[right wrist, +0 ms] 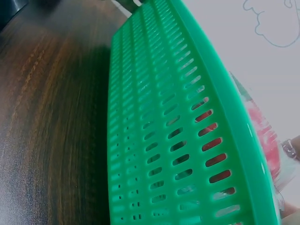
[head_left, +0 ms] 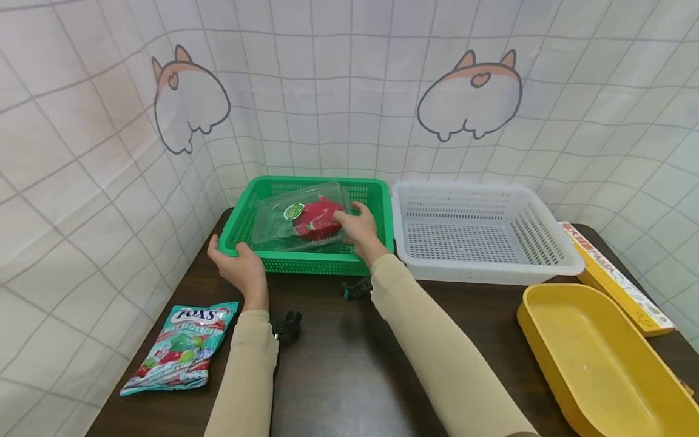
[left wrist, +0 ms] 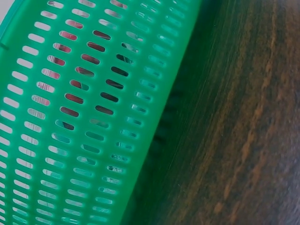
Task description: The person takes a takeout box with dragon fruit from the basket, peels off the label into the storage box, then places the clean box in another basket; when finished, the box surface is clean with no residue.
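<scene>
A clear plastic box (head_left: 273,221) with a red dragon fruit (head_left: 317,220) and a round green label in it lies tilted inside the green basket (head_left: 311,266). My right hand (head_left: 360,230) pinches the box's right end, thumb on top. At the basket's front left corner, my left hand (head_left: 243,273) holds the rim between thumb and fingers. Through the slots of the basket wall (left wrist: 93,140), red patches show in the left wrist view. In the right wrist view the dragon fruit (right wrist: 263,136) rises past the rim, with fingers (right wrist: 295,147) at the right edge.
A white basket (head_left: 486,273) stands right of the green one. Farther right are a yellow pasta box (head_left: 617,279) and a yellow tray (head_left: 601,364). A Fox's candy bag (head_left: 182,346) lies at the left. A white grid-patterned curtain (head_left: 338,91) hangs behind the table.
</scene>
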`<state>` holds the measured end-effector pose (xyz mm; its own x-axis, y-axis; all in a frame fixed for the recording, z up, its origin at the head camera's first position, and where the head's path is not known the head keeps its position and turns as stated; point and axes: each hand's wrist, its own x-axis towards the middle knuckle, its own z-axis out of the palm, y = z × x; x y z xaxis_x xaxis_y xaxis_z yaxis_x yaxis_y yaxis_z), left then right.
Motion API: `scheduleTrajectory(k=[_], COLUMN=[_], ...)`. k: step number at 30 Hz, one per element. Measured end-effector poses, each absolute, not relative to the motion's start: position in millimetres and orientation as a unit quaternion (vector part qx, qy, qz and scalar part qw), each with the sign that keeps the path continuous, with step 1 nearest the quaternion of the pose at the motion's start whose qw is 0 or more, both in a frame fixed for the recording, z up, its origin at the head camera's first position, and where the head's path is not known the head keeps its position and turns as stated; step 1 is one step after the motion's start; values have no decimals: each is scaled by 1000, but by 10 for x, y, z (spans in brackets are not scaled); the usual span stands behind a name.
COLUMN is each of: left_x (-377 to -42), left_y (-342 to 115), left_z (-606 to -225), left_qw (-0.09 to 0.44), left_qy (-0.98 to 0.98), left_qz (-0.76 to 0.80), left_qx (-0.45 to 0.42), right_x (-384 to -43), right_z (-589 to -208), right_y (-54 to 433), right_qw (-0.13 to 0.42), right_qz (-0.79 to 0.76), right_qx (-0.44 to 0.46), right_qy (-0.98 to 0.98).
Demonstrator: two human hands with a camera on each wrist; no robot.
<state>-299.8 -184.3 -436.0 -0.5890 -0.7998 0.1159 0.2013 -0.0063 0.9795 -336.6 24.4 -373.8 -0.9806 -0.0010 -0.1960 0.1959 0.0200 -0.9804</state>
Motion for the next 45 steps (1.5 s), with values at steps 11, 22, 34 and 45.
scheduleTrajectory(k=[11, 22, 34, 45], left_x=[-2999, -2984, -2977, -2966], left_y=[-1845, -1848, -1826, -1842], left_z=[-4350, -4346, -4353, -4359], left_qw=[372, 375, 375, 368], left_qy=[-597, -599, -597, -594], left_qz=[-664, -661, -667, -670], left_qx=[253, 253, 242, 251], right_x=[-3402, -3358, -3284, -3018], right_z=[-3732, -3651, -3447, -3188], right_y=[274, 263, 544, 1006], right_qw=[130, 91, 43, 41], right_qz=[-715, -708, -730, -743], right_qx=[96, 121, 137, 96], right_qy=[680, 690, 668, 662])
